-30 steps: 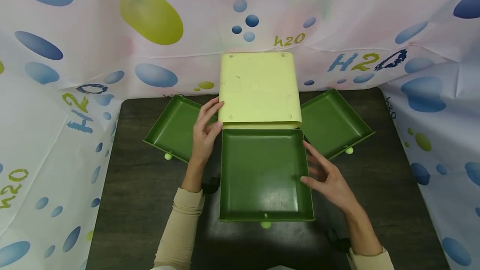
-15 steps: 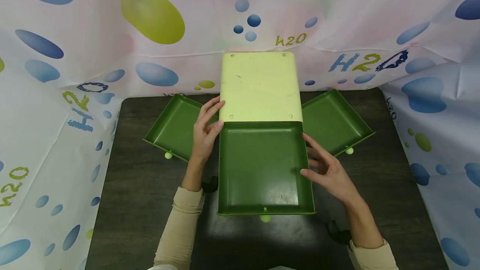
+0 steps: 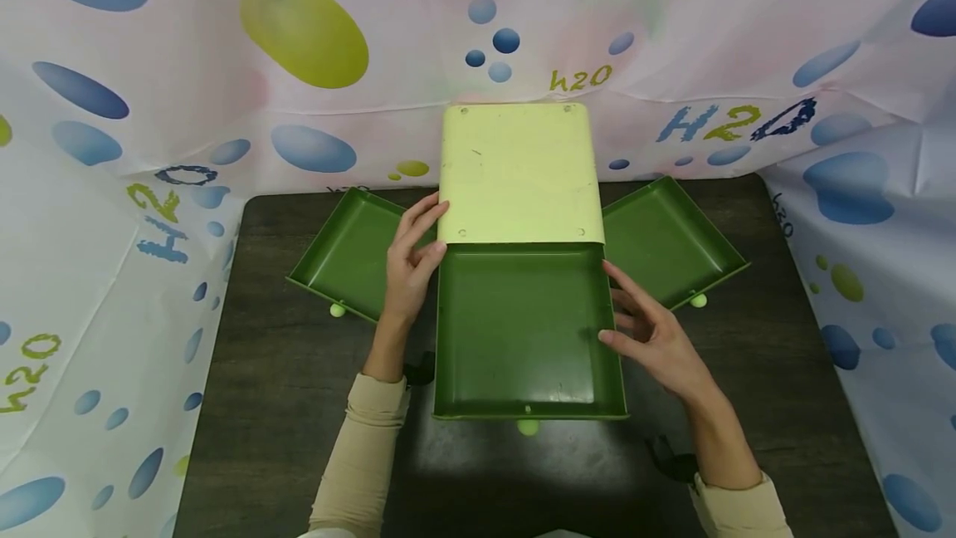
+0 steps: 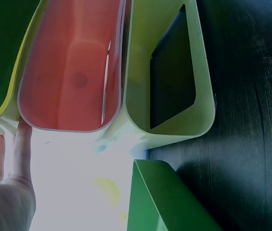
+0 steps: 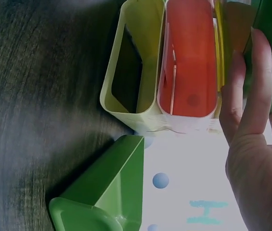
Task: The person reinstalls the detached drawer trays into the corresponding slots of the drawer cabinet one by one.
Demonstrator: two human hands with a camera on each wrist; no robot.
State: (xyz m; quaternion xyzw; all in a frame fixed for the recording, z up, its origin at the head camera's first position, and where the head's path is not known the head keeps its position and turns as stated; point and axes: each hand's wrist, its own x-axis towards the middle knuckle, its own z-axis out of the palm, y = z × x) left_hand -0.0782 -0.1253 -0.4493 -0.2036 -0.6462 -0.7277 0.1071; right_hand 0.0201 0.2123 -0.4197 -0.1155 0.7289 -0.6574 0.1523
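A green drawer (image 3: 526,330) with a round light-green knob (image 3: 528,427) sits partway in the top opening of a pale yellow drawer unit (image 3: 519,173). My right hand (image 3: 660,351) grips the drawer's right wall, thumb over the rim and fingers along the outside. In the right wrist view those fingers (image 5: 258,82) lie nearly straight against the green wall. My left hand (image 3: 411,264) rests against the unit's left side with extended fingers, its thumb by the front edge. Below the top tier, the left wrist view shows a red tier (image 4: 78,62) and a yellow-green bottom tier (image 4: 203,96), their fronts uncovered.
Two more green drawers lie on the dark table (image 3: 284,405), one at the left (image 3: 339,264) and one at the right (image 3: 672,247), both angled outward. A white curtain (image 3: 403,31) printed with bubbles hangs behind and at both sides.
The middle drawer has moved back toward the unit, and the gap at its rear edge has closed. My right hand moved back with it. The left hand stayed in place.
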